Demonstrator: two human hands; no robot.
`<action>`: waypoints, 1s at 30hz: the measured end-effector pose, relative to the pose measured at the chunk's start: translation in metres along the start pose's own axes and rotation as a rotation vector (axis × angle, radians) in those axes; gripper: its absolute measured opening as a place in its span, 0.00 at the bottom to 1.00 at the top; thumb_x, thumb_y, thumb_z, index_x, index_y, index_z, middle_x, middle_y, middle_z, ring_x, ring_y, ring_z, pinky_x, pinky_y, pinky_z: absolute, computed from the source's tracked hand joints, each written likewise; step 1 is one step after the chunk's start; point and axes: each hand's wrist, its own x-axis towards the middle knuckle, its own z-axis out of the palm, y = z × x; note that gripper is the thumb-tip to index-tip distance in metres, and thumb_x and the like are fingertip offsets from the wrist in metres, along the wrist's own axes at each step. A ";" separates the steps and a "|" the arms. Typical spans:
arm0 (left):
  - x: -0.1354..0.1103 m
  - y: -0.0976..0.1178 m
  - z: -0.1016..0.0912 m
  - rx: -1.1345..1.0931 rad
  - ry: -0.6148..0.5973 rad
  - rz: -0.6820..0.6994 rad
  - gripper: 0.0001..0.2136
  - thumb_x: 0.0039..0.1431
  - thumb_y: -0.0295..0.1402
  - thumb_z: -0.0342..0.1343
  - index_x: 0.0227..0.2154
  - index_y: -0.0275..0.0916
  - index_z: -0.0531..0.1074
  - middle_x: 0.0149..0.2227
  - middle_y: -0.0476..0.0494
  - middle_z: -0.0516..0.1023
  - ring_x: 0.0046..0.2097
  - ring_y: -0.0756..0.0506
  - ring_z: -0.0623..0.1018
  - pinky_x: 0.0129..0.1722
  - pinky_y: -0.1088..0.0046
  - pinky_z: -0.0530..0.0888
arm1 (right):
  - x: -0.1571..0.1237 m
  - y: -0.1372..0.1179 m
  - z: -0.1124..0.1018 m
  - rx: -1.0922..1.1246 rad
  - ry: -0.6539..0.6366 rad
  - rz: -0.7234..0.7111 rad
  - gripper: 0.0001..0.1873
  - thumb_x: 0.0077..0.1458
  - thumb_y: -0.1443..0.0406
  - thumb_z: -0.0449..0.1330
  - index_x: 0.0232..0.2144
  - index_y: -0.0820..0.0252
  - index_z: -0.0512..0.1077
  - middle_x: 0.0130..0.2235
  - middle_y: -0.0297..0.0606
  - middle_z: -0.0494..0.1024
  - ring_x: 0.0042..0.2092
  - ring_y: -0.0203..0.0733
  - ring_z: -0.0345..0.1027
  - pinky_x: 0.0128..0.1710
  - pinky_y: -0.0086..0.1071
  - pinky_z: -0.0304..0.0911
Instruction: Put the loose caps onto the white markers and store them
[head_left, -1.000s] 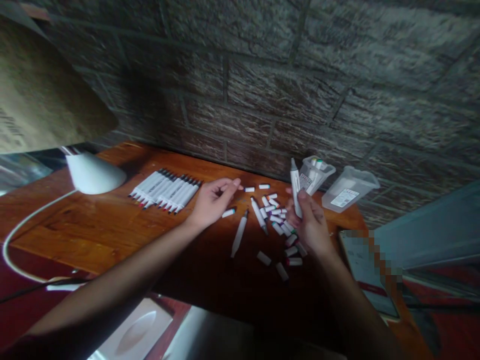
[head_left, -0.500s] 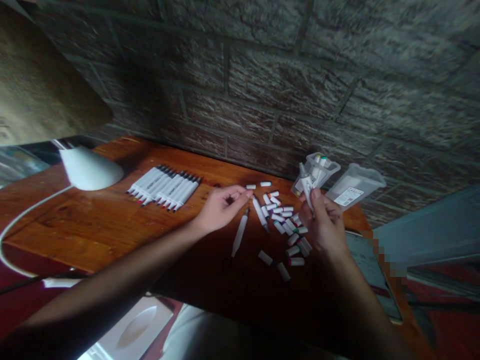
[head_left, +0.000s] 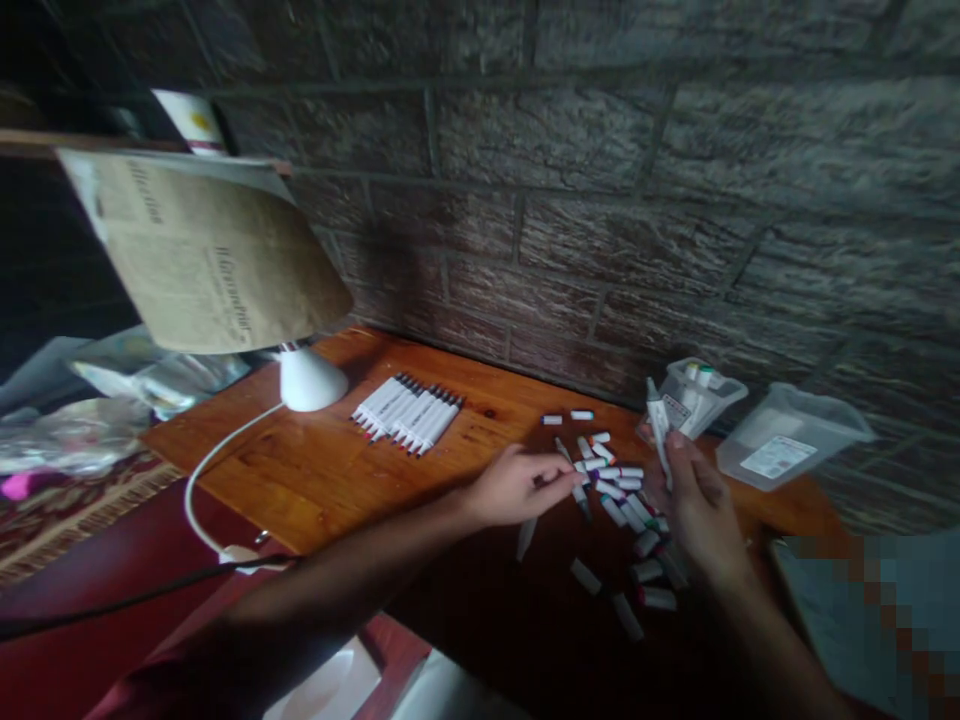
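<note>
Holding a white marker (head_left: 659, 428) tip-up right of the cap pile (head_left: 610, 490), the right hand (head_left: 703, 502) has fingers clamped on its barrel, presumably keeping the tip clear; left hand (head_left: 519, 486) at the pile's left edge, finger closure indeterminable.

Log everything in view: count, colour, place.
table: one, brown, centre
wall: one, grey, rear
lamp: one, brown and white, table's left
lamp cord: one, white, lower left
cup: one, white, upper left
bags: several, mostly clear, far left
marker row: one, white, right of lamp
loose markers: two, white, table centre
caps: many, white, centre right
containers: two, clear, table's right
held marker: one, white, before containers
left hand: one, bare, near caps
right hand: one, bare, around held marker
</note>
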 end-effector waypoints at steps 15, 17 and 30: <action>-0.003 0.000 -0.010 0.138 -0.019 0.140 0.14 0.66 0.38 0.51 0.30 0.37 0.77 0.21 0.50 0.72 0.23 0.53 0.66 0.27 0.77 0.61 | -0.010 0.001 0.005 -0.058 -0.063 -0.069 0.29 0.56 0.42 0.57 0.19 0.58 0.63 0.18 0.28 0.59 0.19 0.30 0.50 0.17 0.27 0.44; -0.003 0.000 -0.011 0.143 -0.002 0.151 0.14 0.66 0.36 0.52 0.28 0.37 0.76 0.19 0.52 0.69 0.22 0.54 0.65 0.26 0.77 0.60 | -0.008 0.001 0.005 -0.055 -0.067 -0.050 0.30 0.56 0.42 0.56 0.17 0.58 0.63 0.16 0.27 0.58 0.18 0.29 0.49 0.17 0.28 0.44; 0.007 -0.004 -0.014 0.123 0.122 0.100 0.07 0.63 0.33 0.56 0.38 0.37 0.77 0.31 0.47 0.78 0.29 0.52 0.72 0.31 0.79 0.67 | 0.010 -0.005 -0.006 0.000 0.151 -0.082 0.25 0.54 0.43 0.57 0.30 0.58 0.73 0.23 0.28 0.63 0.20 0.29 0.51 0.19 0.27 0.45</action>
